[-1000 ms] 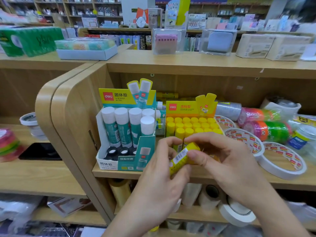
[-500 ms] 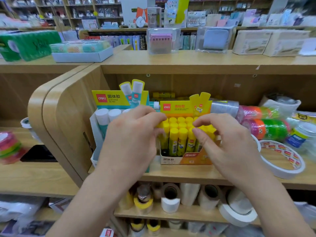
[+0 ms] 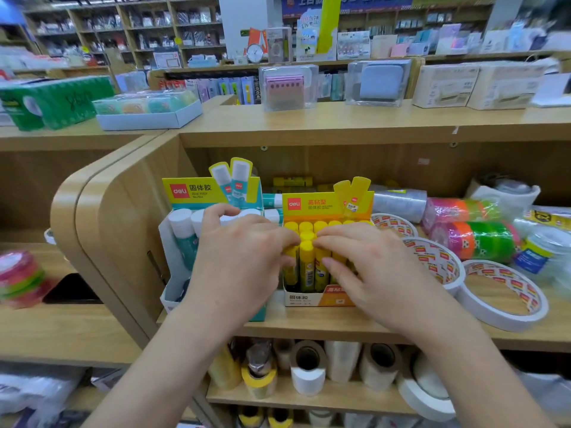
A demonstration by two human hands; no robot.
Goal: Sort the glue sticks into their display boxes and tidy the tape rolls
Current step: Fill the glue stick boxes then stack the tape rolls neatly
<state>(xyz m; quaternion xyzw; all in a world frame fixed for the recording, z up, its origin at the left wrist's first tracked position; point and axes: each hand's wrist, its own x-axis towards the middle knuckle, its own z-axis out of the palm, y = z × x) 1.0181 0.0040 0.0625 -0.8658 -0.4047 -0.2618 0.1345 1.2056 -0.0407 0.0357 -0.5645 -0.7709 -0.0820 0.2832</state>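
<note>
A yellow display box [image 3: 312, 299] full of upright yellow glue sticks [image 3: 307, 264] stands on the middle shelf. Left of it is a teal box [image 3: 197, 193] with white-capped glue sticks [image 3: 180, 219]. My left hand [image 3: 244, 257] and my right hand [image 3: 370, 267] hover over the yellow box. Their straight fingertips meet at the cap of a front stick and touch it from both sides. My left hand hides most of the teal box. Two white tape rolls [image 3: 438, 264] lie flat to the right, the nearer one [image 3: 506, 301] overlapping the other.
Wrapped neon tape packs [image 3: 475, 242] and a clear roll pack [image 3: 401, 202] lie behind the white rolls. The lower shelf holds several brown, yellow and white tape rolls [image 3: 309, 366]. A curved wooden side panel [image 3: 102, 217] bounds the shelf on the left.
One second ago both hands held a single yellow glue stick in front of the shelf. It now stands in the yellow box, and both hands rest on the caps.
</note>
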